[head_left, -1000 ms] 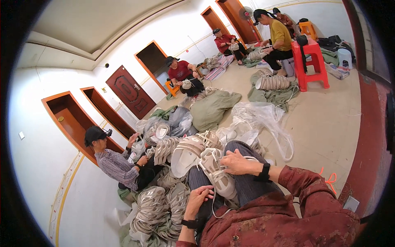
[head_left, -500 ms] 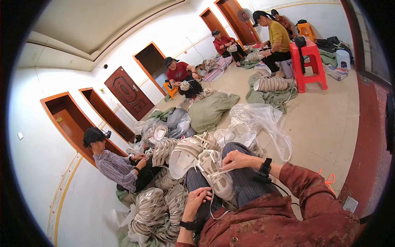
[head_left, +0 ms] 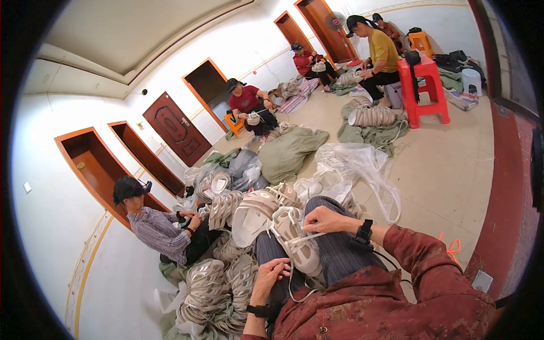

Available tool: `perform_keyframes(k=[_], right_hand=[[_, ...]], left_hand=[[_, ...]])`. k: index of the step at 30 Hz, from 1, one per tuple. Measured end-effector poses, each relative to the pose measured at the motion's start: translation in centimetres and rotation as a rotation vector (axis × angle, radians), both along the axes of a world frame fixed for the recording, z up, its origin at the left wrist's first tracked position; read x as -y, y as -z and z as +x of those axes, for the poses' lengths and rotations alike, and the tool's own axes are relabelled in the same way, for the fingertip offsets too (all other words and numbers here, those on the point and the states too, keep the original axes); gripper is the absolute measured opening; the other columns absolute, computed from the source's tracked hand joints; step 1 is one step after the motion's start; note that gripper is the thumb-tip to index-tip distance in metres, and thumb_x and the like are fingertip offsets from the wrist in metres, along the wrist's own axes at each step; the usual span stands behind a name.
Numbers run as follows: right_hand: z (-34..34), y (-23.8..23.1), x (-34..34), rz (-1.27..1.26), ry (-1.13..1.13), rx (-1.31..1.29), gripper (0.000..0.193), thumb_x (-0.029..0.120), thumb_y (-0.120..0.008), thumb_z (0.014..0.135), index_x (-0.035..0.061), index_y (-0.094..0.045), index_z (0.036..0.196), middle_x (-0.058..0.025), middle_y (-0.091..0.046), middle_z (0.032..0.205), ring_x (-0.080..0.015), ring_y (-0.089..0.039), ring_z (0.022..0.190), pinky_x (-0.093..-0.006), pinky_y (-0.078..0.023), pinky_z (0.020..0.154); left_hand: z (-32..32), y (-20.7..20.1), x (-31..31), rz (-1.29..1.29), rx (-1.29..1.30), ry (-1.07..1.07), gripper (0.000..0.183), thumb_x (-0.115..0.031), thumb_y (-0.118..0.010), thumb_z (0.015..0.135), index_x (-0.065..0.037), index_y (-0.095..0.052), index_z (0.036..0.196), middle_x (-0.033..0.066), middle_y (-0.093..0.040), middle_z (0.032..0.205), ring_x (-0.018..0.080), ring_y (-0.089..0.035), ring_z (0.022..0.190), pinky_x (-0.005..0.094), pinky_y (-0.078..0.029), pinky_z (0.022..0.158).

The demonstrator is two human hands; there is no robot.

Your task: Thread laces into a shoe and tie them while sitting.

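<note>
A white and beige shoe upper (head_left: 296, 241) lies between my thighs, its toe end toward me. My right hand (head_left: 326, 220) is closed in a pinch on a white shoelace (head_left: 306, 238) at the upper's right side. On the left, my left hand (head_left: 273, 272) has its fingers closed round the lace's other part, which hangs down in a loop toward my lap. Just beyond, a stack of beige shoe uppers (head_left: 256, 212) rests by my left knee.
More stacked uppers (head_left: 205, 289) lie at my left, near a seated person in a striped shirt (head_left: 156, 226). Ahead are a green sack (head_left: 289, 153) and clear plastic (head_left: 362, 170). A red stool (head_left: 425, 93) stands at the far right. Several other people sit working farther back.
My right hand has shifted very slightly, and a straighter length of lace now shows below its fingers across the upper. My left hand stays nearly in place.
</note>
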State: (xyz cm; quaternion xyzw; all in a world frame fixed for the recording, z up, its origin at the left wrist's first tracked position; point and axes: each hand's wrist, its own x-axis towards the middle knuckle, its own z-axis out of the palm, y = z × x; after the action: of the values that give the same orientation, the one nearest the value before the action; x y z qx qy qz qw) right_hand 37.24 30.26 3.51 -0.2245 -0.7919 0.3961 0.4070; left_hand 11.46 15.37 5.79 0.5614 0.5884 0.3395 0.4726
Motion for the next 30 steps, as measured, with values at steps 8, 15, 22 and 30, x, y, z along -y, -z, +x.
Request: perform_keyframes(k=[8, 15, 22, 30], right_hand=[[0.1, -1.1, -2.4, -0.122, -0.119, 0.047, 0.022, 0.021, -0.067, 0.087, -0.0001, -0.069, 0.085, 0.0009, -0.06, 0.064, -0.0061, -0.051, 0.059, -0.0239, -0.042, 0.056], [-0.1, -1.2, -3.4, -0.039, -0.017, 0.083, 0.03, 0.026, -0.064, 0.084, -0.0025, -0.068, 0.089, -0.0055, -0.064, 0.068, -0.0124, -0.058, 0.063, -0.0293, -0.046, 0.059], [-1.5, 0.0, -5.6, 0.099, 0.05, 0.085, 0.025, 0.023, -0.064, 0.08, -0.0013, -0.068, 0.086, -0.0098, -0.066, 0.069, -0.0175, -0.06, 0.062, -0.0326, -0.048, 0.061], [-2.4, -0.5, -5.5, 0.015, 0.024, 0.038, 0.02, 0.017, -0.068, 0.075, -0.0028, -0.069, 0.08, -0.0121, -0.068, 0.069, -0.0169, -0.063, 0.061, -0.031, -0.05, 0.057]], left_hand=[[-0.5, 0.0, 0.1, 0.007, -0.01, 0.043, 0.027, -0.018, -0.053, 0.098, -0.001, -0.065, 0.115, 0.0027, -0.068, 0.091, 0.0085, -0.066, 0.078, 0.0179, -0.046, 0.065], [5.3, -11.2, 5.8, 0.531, -0.261, 0.06, 0.021, 0.0, -0.057, 0.089, 0.0, -0.068, 0.106, 0.0088, -0.067, 0.089, 0.0169, -0.068, 0.083, 0.0249, -0.053, 0.07], [7.5, -15.6, 15.5, 0.47, 1.258, -0.49, 0.021, -0.022, -0.054, 0.097, -0.005, -0.064, 0.105, 0.0053, -0.063, 0.091, 0.0137, -0.059, 0.085, 0.028, -0.05, 0.079], [8.2, -15.5, 14.1, 0.449, 1.197, -0.314, 0.021, -0.021, -0.055, 0.097, -0.005, -0.064, 0.105, 0.0058, -0.063, 0.091, 0.0143, -0.06, 0.085, 0.0282, -0.05, 0.079]])
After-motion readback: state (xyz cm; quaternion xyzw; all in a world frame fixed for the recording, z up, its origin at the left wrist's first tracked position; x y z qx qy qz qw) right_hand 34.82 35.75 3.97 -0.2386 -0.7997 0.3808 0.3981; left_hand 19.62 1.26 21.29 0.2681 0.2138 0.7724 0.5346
